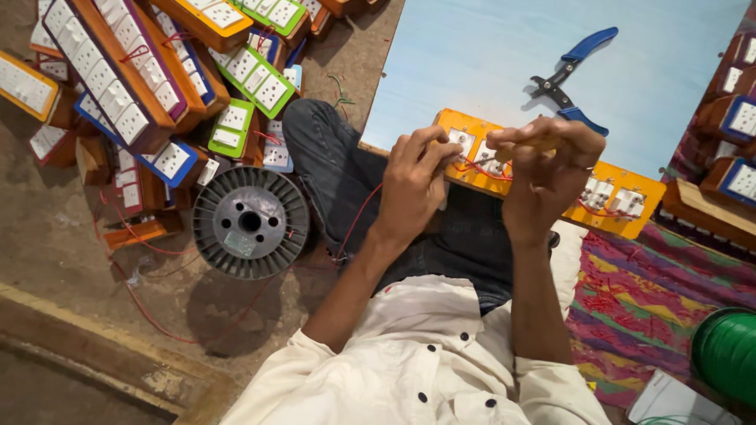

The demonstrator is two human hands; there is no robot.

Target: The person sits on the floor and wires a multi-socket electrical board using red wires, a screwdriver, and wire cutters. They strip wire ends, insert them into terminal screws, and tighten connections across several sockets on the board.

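The person sits cross-legged on the floor with a long orange switch panel (551, 169) lying across the near edge of a pale blue bench (488, 55) and over the lap. The left hand (413, 185) has its fingers curled together on a thin red wire (358, 216) at the panel's white sockets, while the right hand (547, 169) is closed around a slim tool handle whose tip points at the same sockets; what kind of tool it is cannot be told. Blue-handled pliers (571, 79) lie on the bench just beyond the panel, apart from both hands. On the floor to the person's left rests an empty grey plastic wire spool (250, 223), and past it a heap of finished wooden switch boxes (142, 79) with white sockets set in orange, green, blue and purple faces. A green spool (728, 354) sits at the right on a striped multicoloured mat (630, 299).
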